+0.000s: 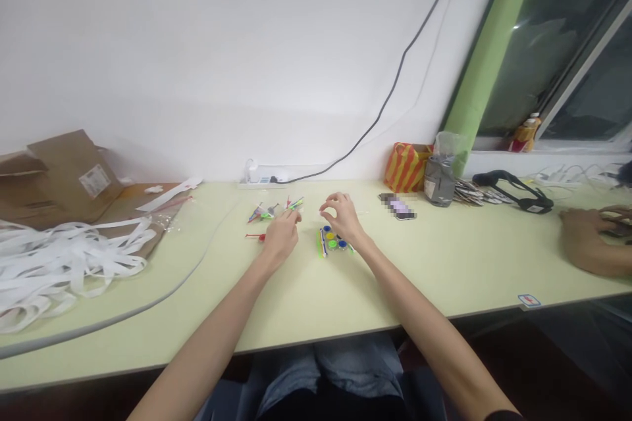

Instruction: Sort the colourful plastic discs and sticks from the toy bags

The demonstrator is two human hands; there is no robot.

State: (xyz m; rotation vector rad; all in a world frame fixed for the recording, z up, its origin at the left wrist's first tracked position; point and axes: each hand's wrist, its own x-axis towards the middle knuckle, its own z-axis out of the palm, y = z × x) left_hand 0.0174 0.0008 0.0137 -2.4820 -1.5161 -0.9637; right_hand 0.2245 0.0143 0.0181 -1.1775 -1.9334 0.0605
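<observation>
My left hand (284, 235) reaches over a loose pile of small coloured plastic pieces (266, 212). Its fingers are bent together at the pile's near right edge, and what they hold, if anything, is hidden. A red piece with a thin stem (255, 237) lies beside that hand. To the right, my right hand (343, 218) is raised with thumb and forefinger pinched; anything between them is too small to name. Just below it sits a group of round blue, yellow and green plastic pieces (332, 244), with green and white strips along its sides.
White ribbon (64, 263) and an opened cardboard box (74, 174) cover the left. A grey cable (162, 296) crosses the table. Behind on the right are a phone (397, 206), a striped bag (405, 168) and a black headset (516, 191). Another person's hand (590, 237) rests far right.
</observation>
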